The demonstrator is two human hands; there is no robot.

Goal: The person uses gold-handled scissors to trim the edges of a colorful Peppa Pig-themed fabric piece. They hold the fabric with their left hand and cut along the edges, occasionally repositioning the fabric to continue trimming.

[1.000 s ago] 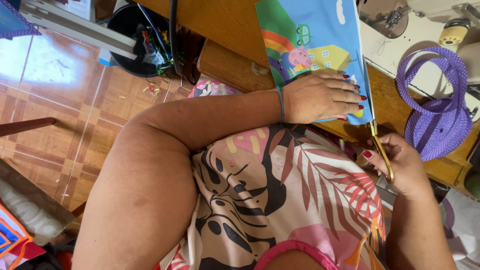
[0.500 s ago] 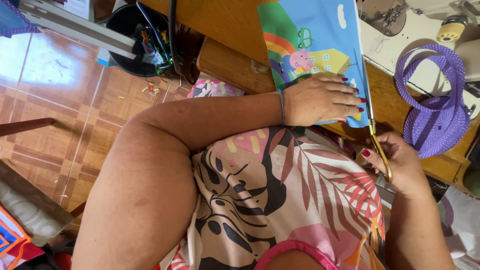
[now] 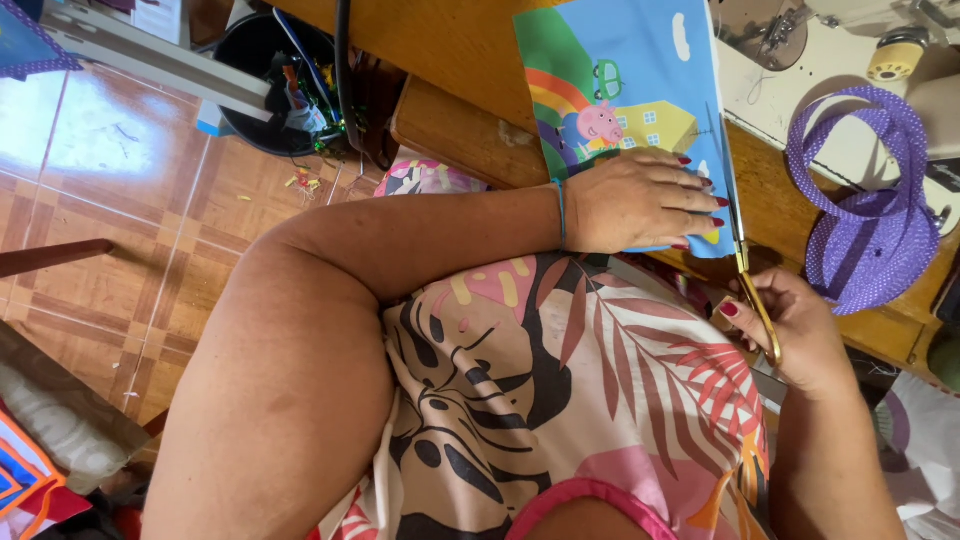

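The fabric point(image 3: 640, 70), blue with a cartoon print, lies on the wooden table point(image 3: 450, 40), its near end hanging over the edge. The left hand point(image 3: 640, 200) presses flat on it, fingers spread. The right hand point(image 3: 795, 335) grips gold-handled scissors point(image 3: 745, 250), blades running up the fabric's right edge. A coil of purple trim point(image 3: 865, 200) lies just right.

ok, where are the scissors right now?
Head view, right of centre: the gold-handled scissors are in the right hand, blades along the right edge of the cartoon-print fabric.
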